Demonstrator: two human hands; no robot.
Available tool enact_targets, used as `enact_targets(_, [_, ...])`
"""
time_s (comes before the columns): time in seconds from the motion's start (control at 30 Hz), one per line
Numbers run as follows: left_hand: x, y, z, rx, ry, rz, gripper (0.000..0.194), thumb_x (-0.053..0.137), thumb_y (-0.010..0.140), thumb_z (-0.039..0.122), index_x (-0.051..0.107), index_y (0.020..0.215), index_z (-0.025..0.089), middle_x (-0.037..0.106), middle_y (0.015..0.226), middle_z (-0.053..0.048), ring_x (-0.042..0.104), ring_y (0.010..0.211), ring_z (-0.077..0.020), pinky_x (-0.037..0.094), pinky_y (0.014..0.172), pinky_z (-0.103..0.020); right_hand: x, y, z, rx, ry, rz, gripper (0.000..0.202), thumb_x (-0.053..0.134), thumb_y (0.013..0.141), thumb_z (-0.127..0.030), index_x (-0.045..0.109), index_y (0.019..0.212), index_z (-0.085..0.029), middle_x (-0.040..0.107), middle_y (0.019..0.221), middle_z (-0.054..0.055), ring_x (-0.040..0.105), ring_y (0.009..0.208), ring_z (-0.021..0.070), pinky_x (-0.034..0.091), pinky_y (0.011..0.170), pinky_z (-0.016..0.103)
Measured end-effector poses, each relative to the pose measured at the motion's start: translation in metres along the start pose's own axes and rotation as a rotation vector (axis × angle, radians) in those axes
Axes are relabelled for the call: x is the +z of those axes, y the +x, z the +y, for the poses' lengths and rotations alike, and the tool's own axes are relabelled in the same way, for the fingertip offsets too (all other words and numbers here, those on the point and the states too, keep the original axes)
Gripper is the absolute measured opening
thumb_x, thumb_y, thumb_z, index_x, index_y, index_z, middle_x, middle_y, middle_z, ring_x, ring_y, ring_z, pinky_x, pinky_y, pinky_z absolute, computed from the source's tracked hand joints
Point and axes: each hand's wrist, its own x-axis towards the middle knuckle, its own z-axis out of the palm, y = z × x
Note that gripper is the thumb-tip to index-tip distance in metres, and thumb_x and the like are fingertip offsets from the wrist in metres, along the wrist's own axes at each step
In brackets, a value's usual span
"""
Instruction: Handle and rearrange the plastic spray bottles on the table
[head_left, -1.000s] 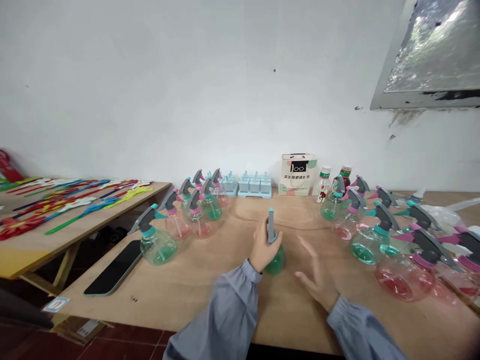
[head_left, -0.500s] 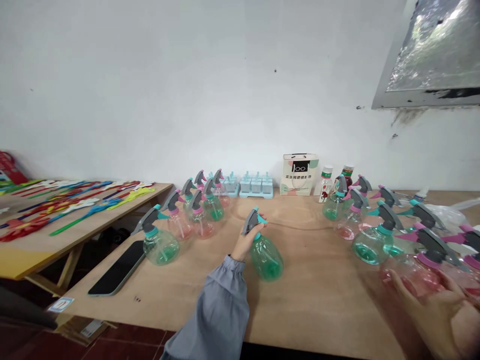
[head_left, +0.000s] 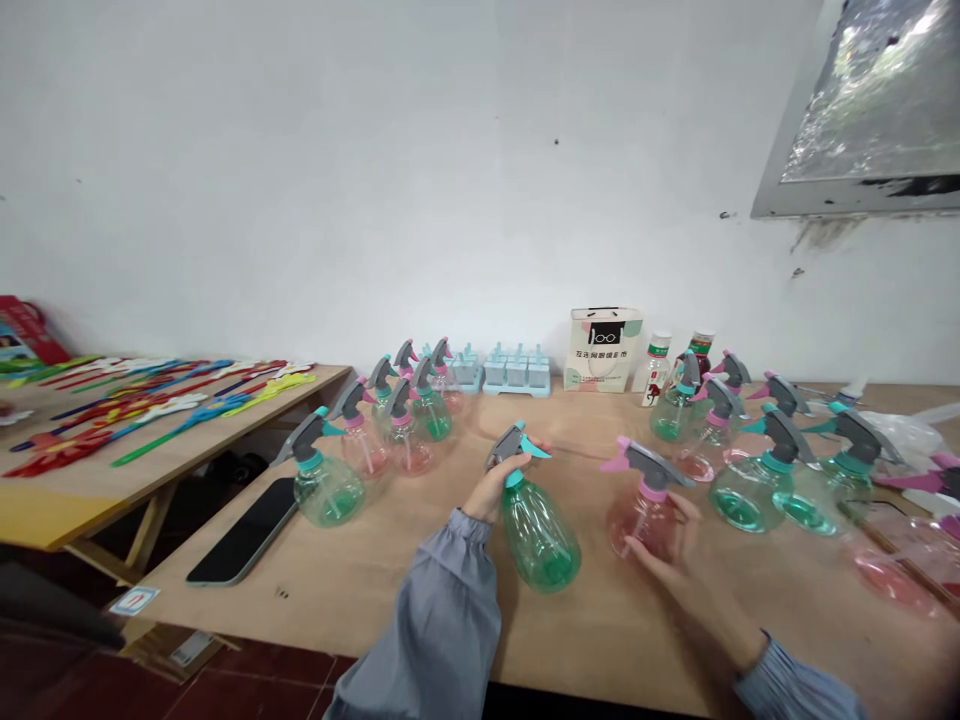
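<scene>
My left hand (head_left: 496, 487) is closed around the neck of a green spray bottle (head_left: 541, 540), just under its grey and turquoise trigger head. The bottle tilts, its base toward the lower right. To the right, my right hand (head_left: 686, 560) grips the body of a pink spray bottle (head_left: 651, 515) from the side, the fingers partly behind it. That bottle has a grey and pink head with the nozzle pointing left. A clear green spray bottle (head_left: 746, 495) stands right of my right hand, among several others in pink and green. Another group, including a green spray bottle (head_left: 328, 492), stands left.
A black phone (head_left: 244, 532) lies at the table's left. Pale blue popsicle moulds (head_left: 517, 372), a paper bag (head_left: 600, 350) and a white bottle (head_left: 655, 370) stand by the wall. Colourful flower-shaped pieces (head_left: 172, 410) cover a second table. A blurred brown stick (head_left: 896, 550) shows at right.
My right hand has brought the pink spray bottle leftward from the right-hand group to near the middle. My left hand still grips the green bottle, whose base now sits slightly lower and further right.
</scene>
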Motion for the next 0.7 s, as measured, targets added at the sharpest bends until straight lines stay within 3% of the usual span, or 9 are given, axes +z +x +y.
enact_targets(0.1, [-0.001,-0.002,0.0,0.007,-0.016,-0.016,0.039,0.084,0.064,0.035,0.071,0.096,0.017,0.076,0.101,-0.009,0.067,0.114,-0.028,0.043,0.11,-0.043,0.028,0.041,-0.003,-0.022,0.006,-0.06,0.076,0.067,0.08,-0.06,0.039,0.138,-0.02,0.053,0.132,0.017,0.054,0.123,0.0354,0.045,0.106,0.057])
enact_targets(0.2, [-0.002,-0.003,0.0,0.013,-0.037,-0.033,0.044,0.085,0.063,0.036,0.07,0.099,0.016,0.075,0.097,-0.009,0.069,0.109,-0.028,0.044,0.107,-0.044,0.05,0.064,-0.004,-0.034,0.026,-0.066,0.077,0.067,0.08,-0.059,0.039,0.138,-0.018,0.053,0.132,0.018,0.054,0.123,0.0361,0.044,0.106,0.058])
enact_targets(0.3, [-0.003,0.0,-0.003,0.021,-0.022,0.006,0.038,0.086,0.061,0.036,0.07,0.088,0.015,0.072,0.079,-0.004,0.071,0.085,-0.0213,0.051,0.096,-0.04,0.063,0.066,-0.006,-0.039,0.053,-0.061,0.076,0.067,0.081,-0.057,0.037,0.139,-0.018,0.051,0.134,0.018,0.052,0.126,0.0352,0.042,0.108,0.058])
enact_targets(0.4, [-0.003,0.0,-0.005,0.036,0.007,0.064,0.034,0.086,0.059,0.035,0.067,0.079,0.015,0.065,0.065,0.001,0.064,0.064,-0.0143,0.054,0.079,-0.035,0.066,0.061,-0.006,-0.037,0.074,-0.06,0.076,0.067,0.082,-0.055,0.035,0.14,-0.018,0.05,0.136,0.018,0.051,0.129,0.0342,0.041,0.11,0.056])
enact_targets(0.47, [-0.002,-0.001,-0.005,0.026,0.003,0.037,0.035,0.086,0.059,0.036,0.067,0.079,0.016,0.065,0.066,0.001,0.065,0.065,-0.0151,0.054,0.079,-0.035,0.065,0.059,-0.006,-0.035,0.085,-0.069,0.076,0.067,0.082,-0.055,0.035,0.14,-0.019,0.05,0.136,0.017,0.051,0.129,0.0338,0.041,0.11,0.056])
enact_targets(0.6, [0.001,-0.004,-0.003,-0.002,-0.022,-0.096,0.038,0.084,0.062,0.04,0.07,0.087,0.016,0.072,0.083,-0.006,0.071,0.09,-0.025,0.049,0.097,-0.043,0.063,0.059,-0.007,-0.039,0.091,-0.068,0.076,0.067,0.083,-0.054,0.034,0.142,-0.02,0.05,0.137,0.017,0.05,0.13,0.0336,0.042,0.11,0.056])
enact_targets(0.7, [0.001,-0.005,-0.003,0.009,-0.014,-0.071,0.037,0.084,0.061,0.04,0.07,0.085,0.016,0.071,0.081,-0.005,0.071,0.087,-0.0248,0.05,0.096,-0.043,0.063,0.057,-0.008,-0.048,0.082,-0.061,0.075,0.066,0.084,-0.053,0.035,0.143,-0.02,0.05,0.136,0.017,0.05,0.13,0.0337,0.042,0.11,0.056])
